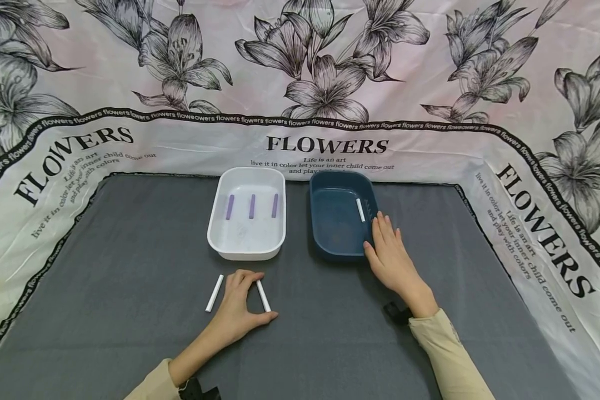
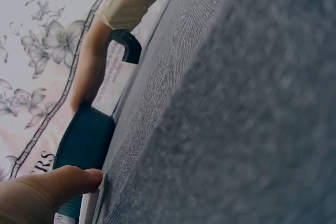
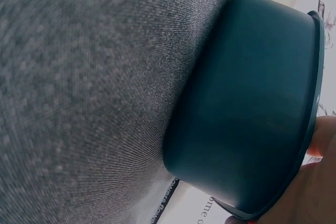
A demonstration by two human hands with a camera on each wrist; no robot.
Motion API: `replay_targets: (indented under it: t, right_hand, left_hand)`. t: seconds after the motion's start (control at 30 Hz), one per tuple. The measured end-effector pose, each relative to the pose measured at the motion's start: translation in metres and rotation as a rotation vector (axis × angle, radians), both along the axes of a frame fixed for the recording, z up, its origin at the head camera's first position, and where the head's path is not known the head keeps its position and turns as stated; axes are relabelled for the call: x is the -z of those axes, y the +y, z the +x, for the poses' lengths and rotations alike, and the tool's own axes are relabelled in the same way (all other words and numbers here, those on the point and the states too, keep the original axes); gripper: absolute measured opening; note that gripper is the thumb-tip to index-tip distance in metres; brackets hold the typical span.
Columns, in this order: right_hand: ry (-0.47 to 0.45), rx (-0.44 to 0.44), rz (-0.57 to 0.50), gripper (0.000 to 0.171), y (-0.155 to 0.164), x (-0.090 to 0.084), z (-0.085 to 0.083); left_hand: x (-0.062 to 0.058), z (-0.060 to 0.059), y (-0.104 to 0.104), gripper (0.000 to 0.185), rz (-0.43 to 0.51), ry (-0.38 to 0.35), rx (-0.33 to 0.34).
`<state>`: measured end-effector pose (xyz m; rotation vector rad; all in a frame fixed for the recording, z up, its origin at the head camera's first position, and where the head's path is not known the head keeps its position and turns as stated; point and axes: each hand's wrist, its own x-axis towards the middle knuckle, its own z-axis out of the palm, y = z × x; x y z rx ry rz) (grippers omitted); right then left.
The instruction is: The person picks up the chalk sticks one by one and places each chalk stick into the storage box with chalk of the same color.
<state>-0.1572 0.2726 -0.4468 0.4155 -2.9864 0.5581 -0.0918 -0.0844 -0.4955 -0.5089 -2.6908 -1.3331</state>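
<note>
My left hand point(image 1: 237, 308) is low over the grey cloth, thumb and fingertips at opposite ends of a white chalk stick point(image 1: 263, 295), pinching it lengthwise. Another white chalk stick point(image 1: 214, 293) lies on the cloth just left of that hand. With fairly straight fingers, my right hand point(image 1: 394, 256) rests on the right rim of a dark blue tub point(image 1: 332, 222). Inside this tub, near its right wall, is one white chalk stick point(image 1: 360, 210). In the left wrist view the left thumb point(image 2: 79, 179) shows, while the other fingers are out of sight.
A white tub point(image 1: 250, 239) stands left of the blue one, with three purple chalk sticks point(image 1: 252, 206) in it, spaced apart. The grey cloth point(image 1: 130, 278) has a white border printed with flowers and lettering. Dark wrist devices point(image 1: 397, 314) sit at the cuffs.
</note>
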Motion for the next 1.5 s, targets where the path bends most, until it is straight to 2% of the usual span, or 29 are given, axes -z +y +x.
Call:
replay_targets:
  t: [0.47, 0.83, 1.07, 1.3, 1.5]
  right_hand:
    - [-0.014, 0.008, -0.001, 0.066, -0.002, -0.001, -0.001]
    - [0.002, 0.003, -0.009, 0.067, -0.002, -0.001, 0.0]
    - [-0.002, 0.012, -0.006, 0.066, -0.002, -0.002, 0.001]
    - [-0.014, 0.013, -0.002, 0.066, -0.002, -0.001, 0.0]
    - [0.006, 0.009, -0.005, 0.066, -0.002, 0.0, -0.001]
  left_hand:
    - [-0.016, -0.003, 0.004, 0.079, 0.007, -0.124, 0.007]
    - [-0.025, -0.009, 0.019, 0.08, 0.042, -0.034, 0.054]
    - [-0.034, -0.012, 0.03, 0.08, 0.064, -0.04, 0.097]
    - [-0.041, -0.017, 0.042, 0.081, 0.078, -0.015, 0.128]
    - [-0.048, -0.021, 0.053, 0.08, 0.083, -0.034, 0.141]
